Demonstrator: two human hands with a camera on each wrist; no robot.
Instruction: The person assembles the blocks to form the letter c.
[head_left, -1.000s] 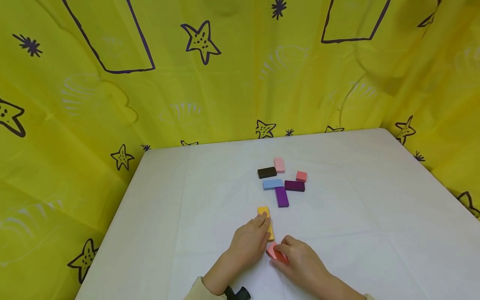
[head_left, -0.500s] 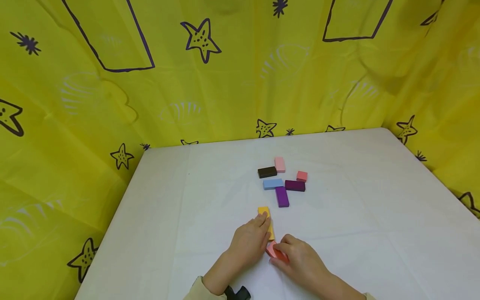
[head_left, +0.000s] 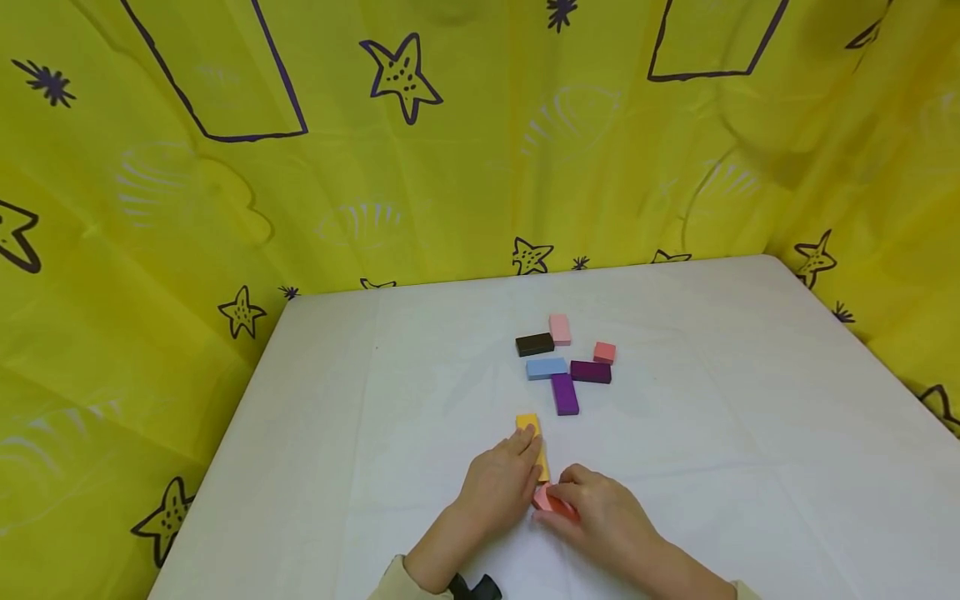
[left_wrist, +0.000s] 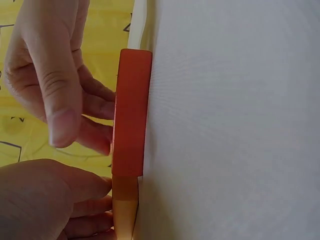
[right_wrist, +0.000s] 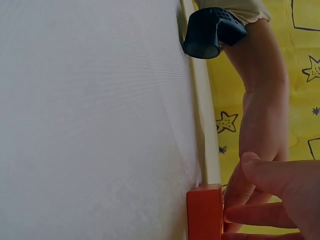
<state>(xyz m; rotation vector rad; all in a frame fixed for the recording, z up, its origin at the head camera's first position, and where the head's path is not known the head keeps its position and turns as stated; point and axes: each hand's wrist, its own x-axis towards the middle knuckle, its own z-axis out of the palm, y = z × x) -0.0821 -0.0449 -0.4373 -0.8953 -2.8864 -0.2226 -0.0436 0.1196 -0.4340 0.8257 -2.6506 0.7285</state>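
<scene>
In the head view my left hand (head_left: 498,482) lies with its extended fingers on a yellow block (head_left: 528,422) that is flat on the white table. Close by, my right hand (head_left: 609,515) has its fingertips on top of a coral-red block (head_left: 544,498), set end to end with the yellow one at a slight angle. From the left wrist, the red block (left_wrist: 132,112) shows its long side, and the right thumb (left_wrist: 62,127) stands away from it. The right wrist view shows that block's end (right_wrist: 204,212) with fingertips against its top.
Farther back on the table (head_left: 420,375) lie a purple block (head_left: 566,395), a light blue block (head_left: 546,368), a dark plum block (head_left: 591,372), a small coral block (head_left: 604,352), a black block (head_left: 535,344) and a pink block (head_left: 559,329). A yellow patterned cloth (head_left: 465,183) hangs behind.
The right thumb has shifted slightly off the red block and the right hand has risen a little. The left hand and the blocks stay where they were.
</scene>
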